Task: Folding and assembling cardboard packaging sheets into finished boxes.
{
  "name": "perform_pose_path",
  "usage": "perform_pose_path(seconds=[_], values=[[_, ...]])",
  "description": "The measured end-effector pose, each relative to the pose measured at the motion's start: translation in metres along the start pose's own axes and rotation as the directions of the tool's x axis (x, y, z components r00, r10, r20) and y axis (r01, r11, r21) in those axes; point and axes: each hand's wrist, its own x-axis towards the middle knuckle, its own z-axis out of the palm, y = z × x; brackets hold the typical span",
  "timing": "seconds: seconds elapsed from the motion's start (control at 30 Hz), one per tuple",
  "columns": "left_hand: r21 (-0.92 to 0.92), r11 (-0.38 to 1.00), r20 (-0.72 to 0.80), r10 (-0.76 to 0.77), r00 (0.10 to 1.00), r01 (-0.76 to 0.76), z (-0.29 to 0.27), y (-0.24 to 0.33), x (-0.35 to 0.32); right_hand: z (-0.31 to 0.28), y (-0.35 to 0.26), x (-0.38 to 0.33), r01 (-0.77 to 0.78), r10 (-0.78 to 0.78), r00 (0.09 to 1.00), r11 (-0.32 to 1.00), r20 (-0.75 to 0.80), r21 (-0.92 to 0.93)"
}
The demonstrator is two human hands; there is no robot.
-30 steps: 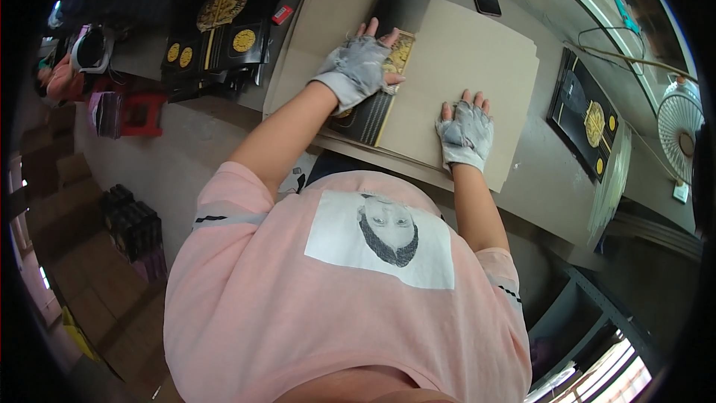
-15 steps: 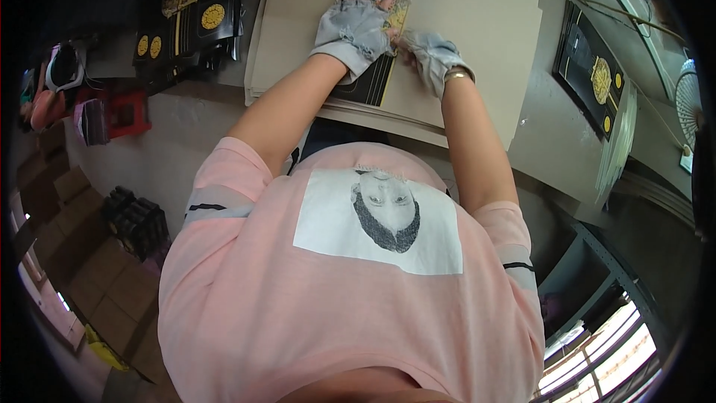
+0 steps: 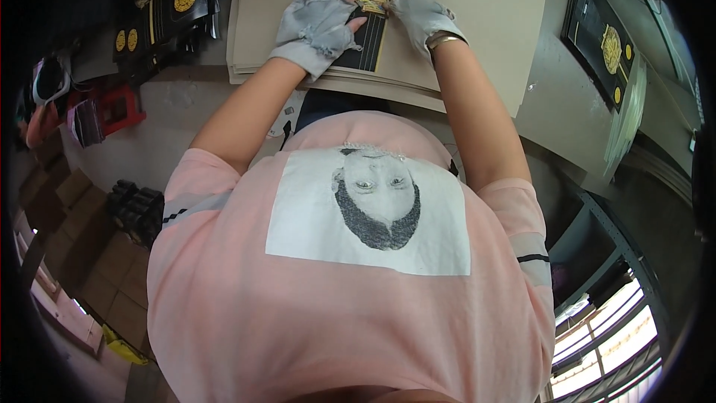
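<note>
Hands flat, fingers spread: left hand (image 3: 319,24) (grey fingerless glove) and right hand (image 3: 418,13) press the black gold-emblem cardboard sleeve (image 3: 367,19) on the beige cardboard sheet stack (image 3: 477,22), near its front edge.

One head-worn fisheye view, looking steeply down the person's front: pink shirt (image 3: 350,283) fills the lower and middle frame, very close. Forearms run up to the left hand (image 3: 317,26) and right hand (image 3: 418,15) at the top edge, on the worktop (image 3: 477,0). Floor at left, edges bend toward the dark rim. No second view.
</note>
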Motion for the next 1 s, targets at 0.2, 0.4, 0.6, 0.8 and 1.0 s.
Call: perform_pose_path(seconds=[0.2,0.4,0.6,0.8,1.0], values=[[0.077,0.997,-0.06,-0.026,0.998,0.03,0.006,0.006,-0.016,0.001,-0.005,-0.005,-0.087,0.092,0.995,0.991,-0.035,0.106],[0.051,0.999,-0.034,0.004,0.999,-0.002,0.003,0.007,-0.016,-0.01,-0.012,-0.008,-0.161,0.152,0.986,0.975,0.073,0.152],[0.063,0.998,-0.065,0.01,0.998,-0.006,0.006,0.008,-0.017,-0.016,-0.015,-0.011,-0.152,0.136,0.983,0.979,0.12,0.135],[0.077,0.997,-0.044,-0.017,0.999,0.021,0.006,0.009,-0.017,-0.006,-0.007,-0.008,-0.089,0.085,0.996,0.983,0.028,0.161],[0.068,0.997,-0.04,-0.017,0.999,0.019,0.005,0.01,-0.013,0.004,0.003,0.005,-0.096,0.092,0.995,0.972,0.026,0.213]])
